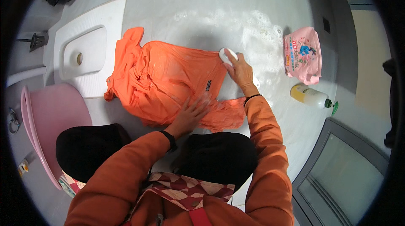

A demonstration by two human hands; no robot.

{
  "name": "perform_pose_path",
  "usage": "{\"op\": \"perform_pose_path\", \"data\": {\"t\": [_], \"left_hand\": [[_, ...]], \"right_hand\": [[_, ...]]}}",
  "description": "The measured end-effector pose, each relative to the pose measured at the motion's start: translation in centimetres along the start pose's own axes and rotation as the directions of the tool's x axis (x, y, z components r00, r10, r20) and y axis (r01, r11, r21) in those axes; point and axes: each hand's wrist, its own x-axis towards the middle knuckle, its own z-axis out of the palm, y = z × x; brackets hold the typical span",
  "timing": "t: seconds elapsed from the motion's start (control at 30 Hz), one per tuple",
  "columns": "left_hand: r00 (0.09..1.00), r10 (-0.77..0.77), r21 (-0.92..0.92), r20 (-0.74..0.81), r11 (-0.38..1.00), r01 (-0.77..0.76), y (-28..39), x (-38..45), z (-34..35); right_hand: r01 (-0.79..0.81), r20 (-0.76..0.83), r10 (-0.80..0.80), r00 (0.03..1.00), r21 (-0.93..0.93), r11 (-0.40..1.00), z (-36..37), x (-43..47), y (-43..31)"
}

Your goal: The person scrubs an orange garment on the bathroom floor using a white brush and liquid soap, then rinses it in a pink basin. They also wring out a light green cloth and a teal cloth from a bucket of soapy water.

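A wet orange garment [171,64] with long sleeves lies spread and partly crumpled on the grey floor, a small dark label [208,85] near its right edge. My left hand [189,116] presses flat on the lower part of the cloth, fingers spread, with some suds beside them. At the garment's upper right corner, my right hand [239,69] grips a white scrubbing brush [227,56]. Its handle runs under the palm, and a white end shows past the wrist. The bristles are hidden from view.
Foam [264,33] covers floor to the right. A pink detergent bag [303,56] and a pump bottle [310,97] lie beyond it. To the left are a white squat toilet [118,20] and a pink basin [57,105]. A grey-framed glass door [341,175] is lower right.
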Motion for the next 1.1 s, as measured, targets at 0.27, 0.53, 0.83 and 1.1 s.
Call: {"op": "perform_pose_path", "data": {"t": [0.27, 0.53, 0.83, 1.1], "left_hand": [[1.000, -0.003, -0.099, -0.002, 0.995, 0.003, 0.2, -0.4, -0.1], [0.999, -0.031, -0.087, -0.018, 0.996, 0.030, 0.2, -0.2, 0.2], [0.999, -0.033, -0.137, 0.012, 0.990, 0.035, 0.0, -0.5, -0.4], [0.996, -0.056, -0.312, 0.068, 0.947, 0.075, -0.7, 1.3, -2.6]], "right_hand": [[0.023, 0.384, -0.018, 0.923, -0.009, 1.000, 3.5, -2.2, -3.1], [-0.239, -0.162, 0.248, 0.955, 0.074, 0.968, 0.0, 1.9, 0.7], [-0.074, -0.195, 0.072, 0.978, -0.006, 0.997, 3.2, 0.8, 2.3], [-0.385, -0.120, 0.381, 0.917, -0.009, 0.923, -1.4, -6.5, 2.7]]}}
